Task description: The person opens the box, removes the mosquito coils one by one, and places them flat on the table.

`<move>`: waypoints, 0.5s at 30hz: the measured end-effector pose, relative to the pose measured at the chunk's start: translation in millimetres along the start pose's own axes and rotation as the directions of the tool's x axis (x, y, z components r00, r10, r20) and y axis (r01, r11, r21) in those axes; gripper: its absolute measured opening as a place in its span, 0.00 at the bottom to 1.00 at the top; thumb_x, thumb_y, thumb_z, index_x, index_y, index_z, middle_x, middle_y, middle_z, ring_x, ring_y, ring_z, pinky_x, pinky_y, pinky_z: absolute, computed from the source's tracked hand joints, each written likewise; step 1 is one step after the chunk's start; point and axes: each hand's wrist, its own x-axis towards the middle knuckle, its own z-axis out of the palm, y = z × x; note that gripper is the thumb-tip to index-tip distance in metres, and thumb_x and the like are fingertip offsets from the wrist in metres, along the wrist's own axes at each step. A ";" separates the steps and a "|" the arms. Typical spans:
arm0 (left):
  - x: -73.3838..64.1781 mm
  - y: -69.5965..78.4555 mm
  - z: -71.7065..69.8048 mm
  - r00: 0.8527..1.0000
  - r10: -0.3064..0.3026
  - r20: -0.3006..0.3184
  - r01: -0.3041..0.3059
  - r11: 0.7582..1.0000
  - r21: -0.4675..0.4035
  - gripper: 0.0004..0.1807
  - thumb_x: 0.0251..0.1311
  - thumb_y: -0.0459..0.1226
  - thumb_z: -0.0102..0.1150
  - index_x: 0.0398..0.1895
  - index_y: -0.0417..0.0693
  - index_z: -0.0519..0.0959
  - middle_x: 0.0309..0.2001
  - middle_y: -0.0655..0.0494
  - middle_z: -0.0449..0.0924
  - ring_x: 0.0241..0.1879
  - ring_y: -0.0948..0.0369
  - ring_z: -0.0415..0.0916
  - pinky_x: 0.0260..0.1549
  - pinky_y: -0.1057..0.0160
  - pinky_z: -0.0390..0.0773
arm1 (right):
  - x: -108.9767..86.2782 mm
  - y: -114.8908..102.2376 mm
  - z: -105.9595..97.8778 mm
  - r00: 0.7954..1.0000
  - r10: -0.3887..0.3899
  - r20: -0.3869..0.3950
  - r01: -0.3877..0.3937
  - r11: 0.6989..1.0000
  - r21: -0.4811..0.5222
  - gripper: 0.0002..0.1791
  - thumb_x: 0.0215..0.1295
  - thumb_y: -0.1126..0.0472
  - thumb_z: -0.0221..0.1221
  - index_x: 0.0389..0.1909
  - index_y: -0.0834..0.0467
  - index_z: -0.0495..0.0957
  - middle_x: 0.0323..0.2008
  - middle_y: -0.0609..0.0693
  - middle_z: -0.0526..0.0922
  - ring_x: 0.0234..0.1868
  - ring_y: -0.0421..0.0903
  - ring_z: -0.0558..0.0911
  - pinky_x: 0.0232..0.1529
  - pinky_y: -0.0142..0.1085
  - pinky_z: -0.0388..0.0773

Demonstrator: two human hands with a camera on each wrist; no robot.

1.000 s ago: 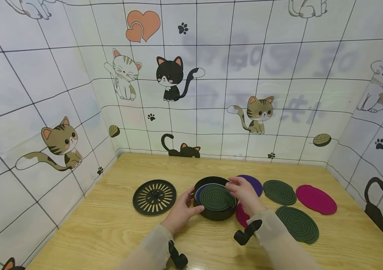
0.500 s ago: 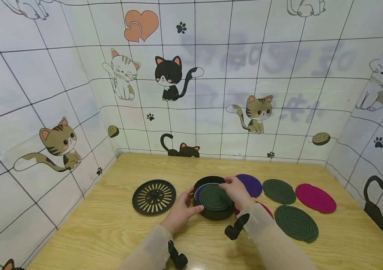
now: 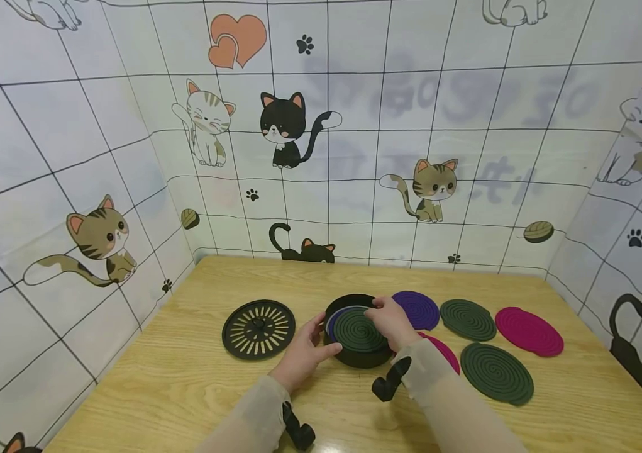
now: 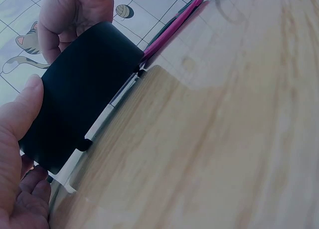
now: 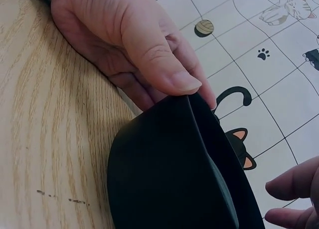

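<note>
A black round mosquito coil holder (image 3: 358,361) stands on the table with a dark green spiral mosquito coil (image 3: 359,329) on top inside it. A purple edge shows beneath that coil. My left hand (image 3: 305,353) grips the holder's left side, its thumb (image 4: 31,97) against the outer wall in the left wrist view. At the right rim, my right hand (image 3: 394,324) holds the holder with the thumb (image 5: 182,82) on the rim's edge. Its other fingers are partly hidden behind the wall in the right wrist view.
To the left lies a black slotted lid (image 3: 258,330). On the right are a purple coil (image 3: 417,309), two green coils (image 3: 469,321), a pink coil (image 3: 530,332) and another pink coil (image 3: 439,353) partly under my right sleeve (image 3: 445,390). Cat-print sheeting (image 3: 354,207) surrounds the table.
My right hand has shifted left along the holder's right rim, its fingers now overlapping the green coil's edge. More of the near pink coil shows. My left hand stays put.
</note>
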 end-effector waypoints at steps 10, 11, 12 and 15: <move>3.5 -8.3 -0.6 1.000 -0.003 -0.007 0.003 1.000 0.010 0.47 0.56 0.46 0.68 0.75 0.47 0.53 0.70 0.45 0.59 0.71 0.49 0.54 0.68 0.49 0.56 | -0.9 1.0 0.3 1.000 -0.014 -0.004 0.014 1.000 0.000 0.28 0.68 0.64 0.51 0.67 0.68 0.60 0.66 0.67 0.63 0.63 0.64 0.66 0.60 0.58 0.67; 3.3 -8.0 -0.6 1.000 -0.006 -0.007 0.006 1.000 0.013 0.47 0.56 0.46 0.68 0.75 0.47 0.53 0.70 0.45 0.59 0.71 0.48 0.54 0.68 0.49 0.56 | -0.9 0.7 0.6 1.000 -0.012 -0.006 0.012 1.000 0.003 0.28 0.68 0.64 0.51 0.67 0.67 0.60 0.66 0.67 0.63 0.63 0.63 0.66 0.61 0.58 0.66; 3.3 -7.9 -0.6 1.000 -0.008 -0.008 0.008 1.000 0.015 0.47 0.56 0.46 0.68 0.75 0.47 0.53 0.70 0.45 0.59 0.71 0.48 0.54 0.68 0.49 0.56 | -0.8 0.6 0.9 1.000 -0.012 -0.006 0.012 1.000 0.004 0.28 0.68 0.64 0.51 0.67 0.67 0.60 0.66 0.67 0.62 0.63 0.64 0.66 0.61 0.58 0.66; 3.4 -8.1 -0.8 1.000 -0.006 -0.008 0.006 1.000 0.015 0.47 0.57 0.45 0.68 0.75 0.46 0.53 0.70 0.44 0.59 0.70 0.48 0.54 0.68 0.49 0.57 | -0.2 0.0 1.5 1.000 -0.006 -0.005 0.006 1.000 0.010 0.28 0.68 0.63 0.52 0.67 0.67 0.61 0.66 0.66 0.62 0.64 0.64 0.65 0.61 0.58 0.65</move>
